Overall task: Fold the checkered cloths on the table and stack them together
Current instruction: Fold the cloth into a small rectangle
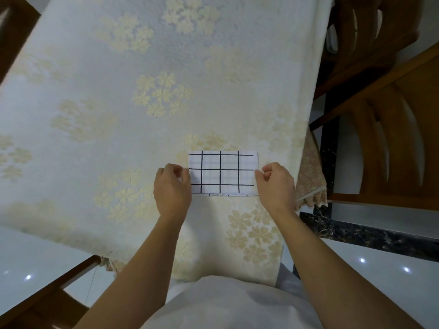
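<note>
- Toward the near right corner of the table [71,198], in the head view, a checkered cloth [223,173] lies flat on the flowered tablecloth [142,103], folded to a neat rectangle.
- Its long axis runs left to right across the person's front. A sliver of a lower layer peeks out along the near edge, so the fold sits slightly off true.
- Left hand [172,188] sits at the left short edge, fingers curled, thumb and forefinger pinching the cloth there.
- Right hand [275,184] mirrors it at the right short edge, fingers curled in, their tips nipping that edge.
- Both hands are equally near, one per end, with the cloth squarely between them. A further fold would likely bring one short edge over to the other.
- No second cloth shows, so stacking looks not yet begun; whether the rectangle holds more than one cloth cannot be told.
- Wooden chairs [392,138] stand off to the right, well apart.
</note>
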Demonstrator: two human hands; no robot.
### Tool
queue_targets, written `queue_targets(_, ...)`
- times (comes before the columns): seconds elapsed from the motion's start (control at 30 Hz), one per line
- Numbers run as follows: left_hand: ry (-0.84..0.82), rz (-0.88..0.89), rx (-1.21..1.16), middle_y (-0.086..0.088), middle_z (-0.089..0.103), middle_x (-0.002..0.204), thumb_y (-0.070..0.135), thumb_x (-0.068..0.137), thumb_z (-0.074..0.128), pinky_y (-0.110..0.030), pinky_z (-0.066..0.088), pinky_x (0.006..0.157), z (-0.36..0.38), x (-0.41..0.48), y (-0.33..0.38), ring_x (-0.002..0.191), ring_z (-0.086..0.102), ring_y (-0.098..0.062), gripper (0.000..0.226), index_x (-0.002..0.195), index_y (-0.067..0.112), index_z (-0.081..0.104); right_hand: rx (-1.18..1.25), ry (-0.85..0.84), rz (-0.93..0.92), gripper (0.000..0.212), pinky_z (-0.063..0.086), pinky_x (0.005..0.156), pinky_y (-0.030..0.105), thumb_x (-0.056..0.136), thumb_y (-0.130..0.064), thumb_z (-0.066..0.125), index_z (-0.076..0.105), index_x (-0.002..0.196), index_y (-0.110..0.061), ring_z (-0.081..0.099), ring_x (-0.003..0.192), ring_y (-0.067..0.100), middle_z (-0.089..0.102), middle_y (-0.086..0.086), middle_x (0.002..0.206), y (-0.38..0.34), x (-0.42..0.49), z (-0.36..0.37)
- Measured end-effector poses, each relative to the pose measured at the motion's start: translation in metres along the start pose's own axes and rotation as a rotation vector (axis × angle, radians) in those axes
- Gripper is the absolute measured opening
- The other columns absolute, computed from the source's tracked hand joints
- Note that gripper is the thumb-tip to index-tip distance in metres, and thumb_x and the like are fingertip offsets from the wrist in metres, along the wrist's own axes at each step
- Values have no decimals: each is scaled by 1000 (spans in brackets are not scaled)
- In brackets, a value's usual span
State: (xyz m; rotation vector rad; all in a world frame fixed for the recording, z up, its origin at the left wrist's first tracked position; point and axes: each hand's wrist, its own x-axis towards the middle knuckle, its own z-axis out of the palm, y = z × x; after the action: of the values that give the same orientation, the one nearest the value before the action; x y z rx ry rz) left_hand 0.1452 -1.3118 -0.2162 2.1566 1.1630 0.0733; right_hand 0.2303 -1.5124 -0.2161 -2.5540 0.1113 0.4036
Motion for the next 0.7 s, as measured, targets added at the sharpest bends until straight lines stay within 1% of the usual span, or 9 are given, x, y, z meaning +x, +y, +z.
queue_targets(0.2, -13, -66, 4, -4, 64, 100, 28, 96, 61, -27, 40, 77, 6, 5, 4, 85, 56, -16, 21, 104, 10, 67, 13, 28, 132, 23, 49, 73, 32, 94, -38, 64, 65, 98, -15, 60, 90, 20, 65, -1, 97, -10, 6, 13)
queue_targets(0.33, -31, -121, 2, -5, 67, 99, 29, 95, 63, -28, 43, 75, 9, 8, 6, 85, 59, -17, 21, 102, 10, 68, -27, 6, 188, 23, 48, 73, 32, 94, -39, 64, 66, 94, -16, 54, 82, 17, 61, -4, 91, -18, 8, 17)
queue_targets(0.4, -42, -146, 5, -6, 67, 98, 29, 95, 63, -29, 45, 75, 12, 8, 6, 85, 61, -19, 19, 100, 11, 68, -12, -7, 225, 25, 47, 69, 32, 94, -41, 63, 67, 90, -17, 57, 81, 18, 63, -3, 91, -20, 9, 23)
queue_targets(0.47, -59, -167, 5, -6, 68, 97, 29, 95, 63, -30, 47, 74, 15, 8, 7, 85, 62, -20, 19, 97, 11, 68, -3, -11, 240, 28, 43, 64, 31, 94, -41, 62, 65, 81, -16, 61, 77, 21, 66, 1, 87, -19, 11, 29)
queue_targets(0.53, -89, -186, 15, -7, 68, 96, 29, 96, 61, -31, 46, 72, 14, 11, 8, 85, 62, -21, 21, 96, 10, 69, -11, -13, 239, 32, 37, 59, 30, 95, -40, 61, 58, 73, -17, 59, 71, 23, 63, 5, 81, -18, 12, 34)
queue_targets(0.6, -121, -194, 21, -7, 68, 95, 28, 96, 61, -30, 44, 70, 12, 15, 10, 84, 62, -21, 21, 95, 9, 69, -29, -17, 229, 33, 35, 58, 29, 96, -38, 59, 52, 72, -17, 55, 68, 23, 59, 6, 79, -19, 12, 37)
queue_targets(0.7, -164, -192, 16, -6, 67, 94, 26, 96, 60, -28, 41, 68, 8, 17, 10, 82, 60, -19, 16, 91, 11, 65, -49, -24, 210, 29, 39, 61, 32, 99, -35, 56, 58, 80, -13, 59, 78, 25, 59, 6, 90, -23, 10, 35)
